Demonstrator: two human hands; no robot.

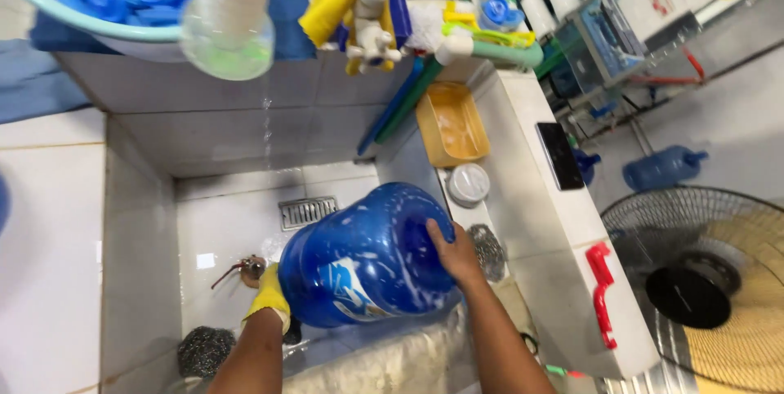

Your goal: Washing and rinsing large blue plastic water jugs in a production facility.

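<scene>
A large blue water jug (367,257), wet and soapy, lies tilted on its side over a white tiled wash basin (237,222). My right hand (454,253), bare, presses on the jug's bottom end at the right. My left hand (268,296), in a yellow glove, is at the jug's neck end, lower left, partly hidden behind it. A steel scouring pad (488,250) sits just right of my right hand.
A floor drain (307,212) lies at the basin's back. Another scouring pad (204,351) rests at the lower left. An orange tray (452,124), a round lid (468,183), a phone (559,155) and a red handle (601,292) sit on the right ledge. A fan (702,280) stands right.
</scene>
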